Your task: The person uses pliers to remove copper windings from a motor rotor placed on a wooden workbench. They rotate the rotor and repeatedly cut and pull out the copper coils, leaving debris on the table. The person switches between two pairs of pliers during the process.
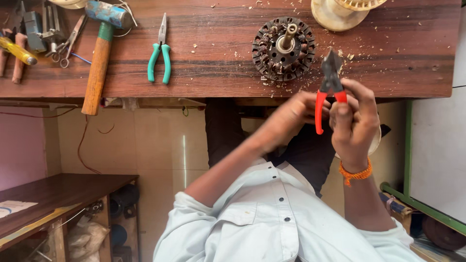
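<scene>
Pale shirt [272, 218], buttoned down the front, filled the bottom of the view nearest the camera, its lower part cut off by the frame edge. Above it, 1 pair of red-handled cutting pliers [329, 82] was held upright over the near edge of the workbench [218, 73], dark nose pointing up. The right hand [357, 121] was clenched around one red handle, an orange thread band [356, 172] at its wrist. The left hand [289, 119] reached to the other red handle and touched it; motion blur made its finger positions hard to make out, so whether it gripped could not be told. Just beyond the pliers' nose, 1 round motor stator [283, 48] with dark windings and a central shaft lay flat on the bench, ringed by pale chips and debris. Near it, at the top edge, 1 cream plastic spool [340, 12] was partly cut off by the frame. Well apart to the other side lay 1 pair of green-handled long-nose pliers [160, 53], then 1 hammer [102, 53] with a blue head and wooden handle overhanging the bench edge. At the far corner, 1 pair of scissors [65, 46], 1 yellow-handled tool [17, 51] and several metal tools formed a heap too crowded to count. Below, 1 low wooden shelf [58, 194] held a sheet of paper, its underside clutter dim and indistinct.
</scene>
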